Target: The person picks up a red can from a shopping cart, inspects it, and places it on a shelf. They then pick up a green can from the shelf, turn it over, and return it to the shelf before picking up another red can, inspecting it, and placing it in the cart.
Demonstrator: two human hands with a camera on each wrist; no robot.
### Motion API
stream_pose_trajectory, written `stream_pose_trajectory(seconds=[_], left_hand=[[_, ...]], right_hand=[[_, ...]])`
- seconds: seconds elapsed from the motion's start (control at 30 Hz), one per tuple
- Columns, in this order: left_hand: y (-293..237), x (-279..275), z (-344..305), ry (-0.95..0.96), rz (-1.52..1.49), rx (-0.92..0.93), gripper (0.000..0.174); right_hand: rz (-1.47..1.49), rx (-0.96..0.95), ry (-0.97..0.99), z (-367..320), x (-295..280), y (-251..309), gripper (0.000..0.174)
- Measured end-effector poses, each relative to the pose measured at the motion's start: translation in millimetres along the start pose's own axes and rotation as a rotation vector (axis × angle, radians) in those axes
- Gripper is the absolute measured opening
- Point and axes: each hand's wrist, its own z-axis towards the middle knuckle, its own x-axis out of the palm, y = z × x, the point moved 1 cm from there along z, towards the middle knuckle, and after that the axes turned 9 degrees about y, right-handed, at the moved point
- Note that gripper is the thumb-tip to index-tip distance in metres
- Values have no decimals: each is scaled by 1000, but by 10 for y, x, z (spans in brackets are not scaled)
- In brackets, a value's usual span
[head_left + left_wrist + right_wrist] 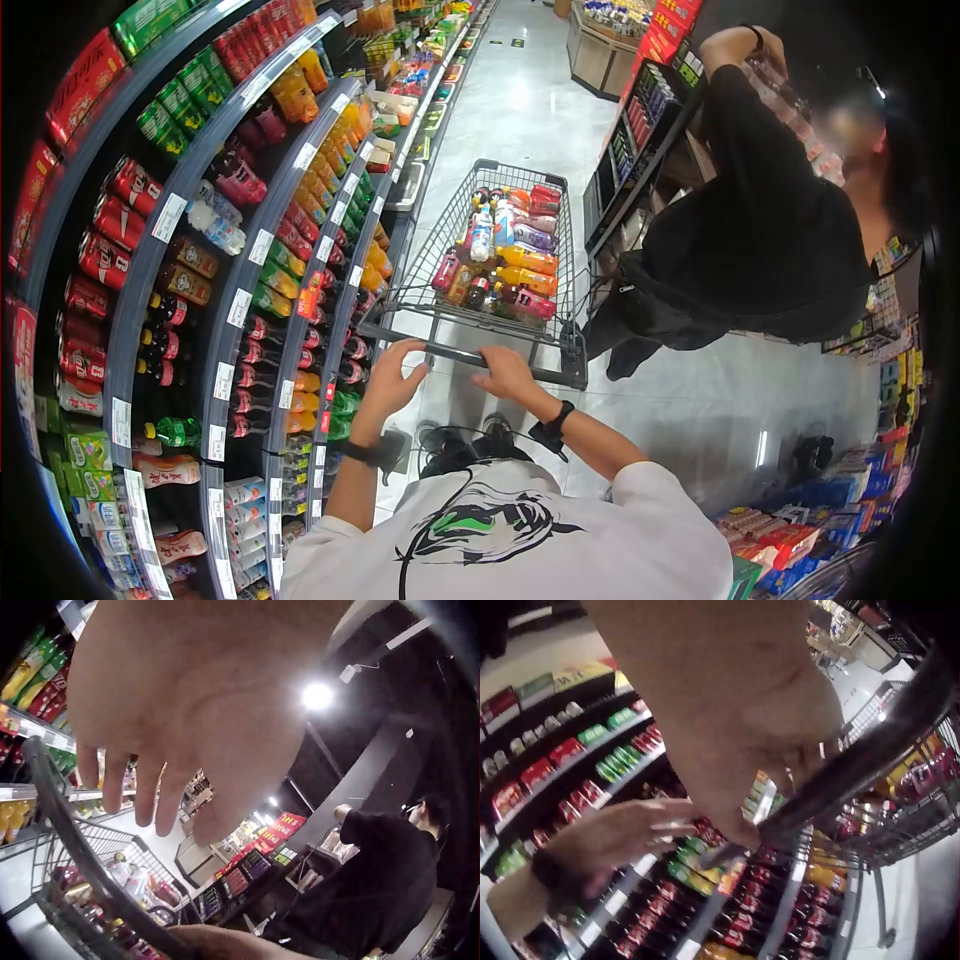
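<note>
Head view: a dark wire-mesh shopping cart (522, 171), with many colourful plastic drink bottles (482, 234) inside, stands before the person.
The right hand (511, 376) grips its dark bar handle (455, 354), fingers curled; the left hand (395, 378), fingers nearly straight, holds nothing near its left end, beside grey-edged drink shelves (222, 381).

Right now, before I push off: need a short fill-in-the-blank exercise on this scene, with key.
1. The right hand grips the handle of a shopping cart loaded with drink ____.
2. The T-shirt of the person at the handle is ____.
3. The drink shelves stand on that person's ____ side.
4. The other person, beside the cart, wears ____ clothes.

Missing words: bottles; white; left; black.
</note>
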Motion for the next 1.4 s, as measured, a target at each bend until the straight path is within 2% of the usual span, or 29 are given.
stream_pose_trajectory(seconds=[0.03,0.13,0.17,0.2,0.27,0.3,0.37,0.4,0.47,0.5,0.53,0.6,0.63,0.7,0.83,0.9,0.93,1.0,1.07,1.2,1.27,1.4], left_hand=[[-30,87,42,22,41,-3,38],[13,341,93,96,52,-49,47],[33,435,87,152,112,-94,50],[68,558,56,213,168,-141,53],[228,744,2,261,124,-190,58],[239,812,-32,262,208,-229,58],[277,905,-128,241,313,-262,52],[266,910,-153,242,311,-256,52],[270,879,-247,231,348,-314,45],[303,871,-299,192,322,-300,40],[322,885,-325,185,322,-294,40],[347,846,-425,169,362,-298,39],[347,820,-455,160,366,-293,39],[354,773,-593,175,374,-346,39],[529,771,-659,185,374,-332,42],[485,821,-706,138,371,-303,42],[479,858,-718,108,377,-268,42],[493,897,-710,84,368,-241,41],[533,909,-672,48,332,-253,40],[775,958,-636,18,303,-222,40],[462,812,-688,60,369,-352,43],[247,738,-748,41,443,-481,42]], right_hand=[[110,-36,-32,-92,48,-62,74],[-12,-61,-158,-668,-252,-183,84],[11,40,-133,-869,-362,-255,88],[13,48,-131,-1084,-410,-358,88],[-13,257,-135,-1485,-477,-607,96],[-13,264,-133,-1655,-493,-755,96],[400,217,0,-1911,-407,-977,102],[398,221,-5,-1969,-366,-964,102],[675,272,51,-2057,-208,-891,107],[632,215,-27,-2049,-143,-838,96],[625,210,-32,-2036,-154,-848,96],[255,233,165,-1997,-139,-771,82],[250,226,158,-1983,-111,-717,82],[218,194,168,-1990,-36,-570,71],[180,207,212,-1940,150,-538,71],[197,171,87,-1982,156,-554,68],[189,171,88,-1997,134,-518,68],[259,305,156,-2013,35,-438,67],[309,347,163,-2038,23,-332,65],[239,220,68,-1942,175,-424,61],[169,245,174,-1881,160,-327,59],[91,203,202,-1845,267,-207,61]])
